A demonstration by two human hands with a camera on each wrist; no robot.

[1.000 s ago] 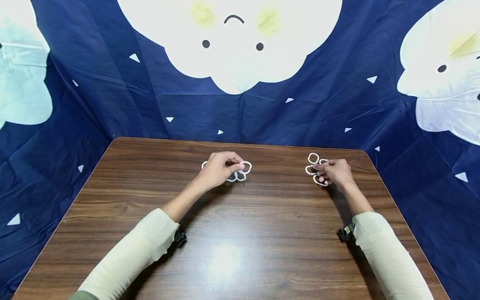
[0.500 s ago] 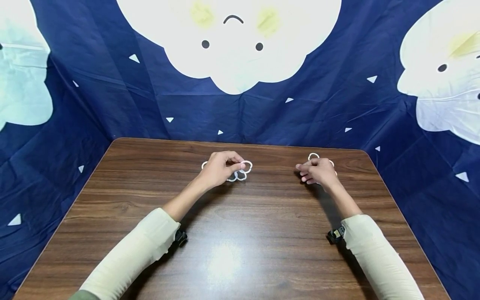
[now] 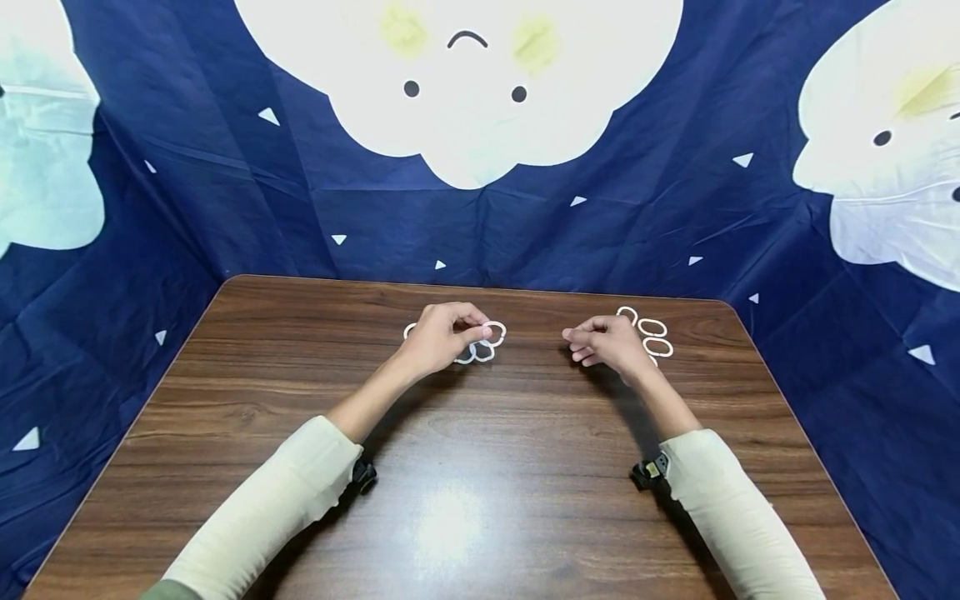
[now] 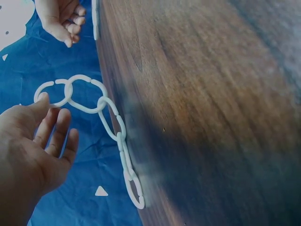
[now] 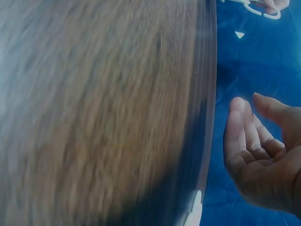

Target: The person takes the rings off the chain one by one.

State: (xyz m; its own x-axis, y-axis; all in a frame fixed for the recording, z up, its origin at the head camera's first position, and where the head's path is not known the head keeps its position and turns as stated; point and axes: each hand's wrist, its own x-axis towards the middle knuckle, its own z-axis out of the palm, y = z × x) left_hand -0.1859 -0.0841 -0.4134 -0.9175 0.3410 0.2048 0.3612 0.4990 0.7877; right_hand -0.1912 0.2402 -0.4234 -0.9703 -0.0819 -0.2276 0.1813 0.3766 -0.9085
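My left hand [image 3: 444, 340] pinches the end link of a chain of white plastic links [image 4: 85, 110] between thumb and fingertips. In the left wrist view, this link is raised and the rest of the chain trails down to the tabletop. Part of the chain is hidden behind the hand in the head view. My right hand [image 3: 611, 343] hovers over the table to the right of the chain. In the right wrist view its fingers are loosely bent, the thumb apart, with nothing between them. Several loose white links [image 3: 657, 356] lie just right of it, one partly covered by the hand.
The brown wooden table [image 3: 480, 433] ends at a back edge close beyond both hands. A dark blue curtain [image 3: 390, 217] with white cloud shapes hangs behind it and along the sides. Dark wrist devices [image 3: 649, 472] sit under both sleeves.
My right hand has moved left from the loose links toward the chain, uncovering most of them. My left hand keeps its pinch on the chain and stays nearly still.
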